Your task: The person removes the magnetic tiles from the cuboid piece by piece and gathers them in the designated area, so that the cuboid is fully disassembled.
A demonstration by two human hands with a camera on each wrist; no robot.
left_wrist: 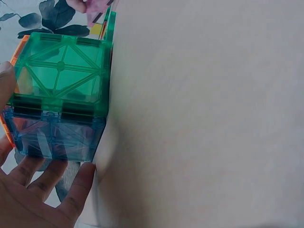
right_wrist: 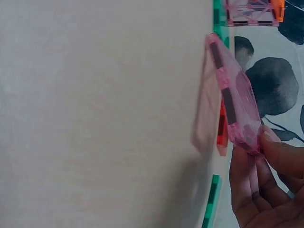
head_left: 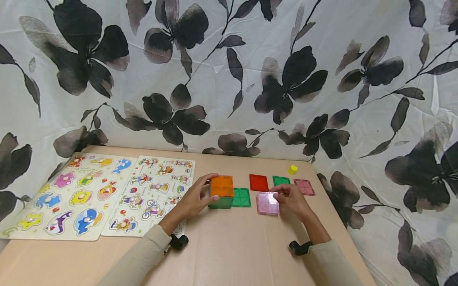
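A box of clear magnetic tiles point(head_left: 221, 186) stands on the table, its top orange and its front green point(left_wrist: 61, 71). In the left wrist view a blue tile point(left_wrist: 54, 135) forms its near side. My left hand point(head_left: 195, 200) grips this box, fingers along the blue side and thumb at the front top edge. My right hand point(head_left: 291, 200) pinches a pink magnetic tile point(head_left: 267, 203) by its right edge. That tile is tilted in the right wrist view, its shadow on the table beside it. A flat green tile point(head_left: 241, 197) lies just right of the box.
Behind the held tile lie a red tile point(head_left: 259, 182) and another green tile point(head_left: 281, 180). A second pink tile point(head_left: 304, 187) and a small yellow cylinder point(head_left: 293, 169) are near the right edge. Two sticker sheets point(head_left: 119, 174) cover the left side. Floral cloth point(head_left: 229, 79) hangs behind.
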